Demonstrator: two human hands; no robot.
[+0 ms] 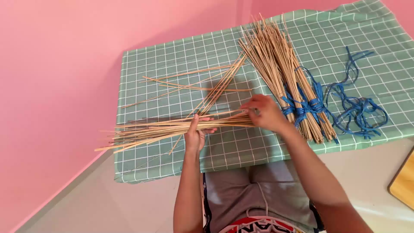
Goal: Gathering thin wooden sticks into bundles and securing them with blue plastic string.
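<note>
A loose bunch of thin tan sticks (151, 129) lies sideways across the near left of a green checked cloth (172, 51), its tips reaching past the cloth's left edge. My left hand (196, 133) grips this bunch from below, near its middle. At the bunch's right end, my right hand (265, 113) pinches the stick ends. Several loose sticks (194, 86) lie scattered behind the bunch.
Bundles of the same sticks (276, 60), tied with blue string (308, 105), lie slanted at the right. Loose blue strings (360, 110) lie further right. Pink walls (56, 64) border the cloth at left and back. A wooden board corner (404, 181) shows at the right edge.
</note>
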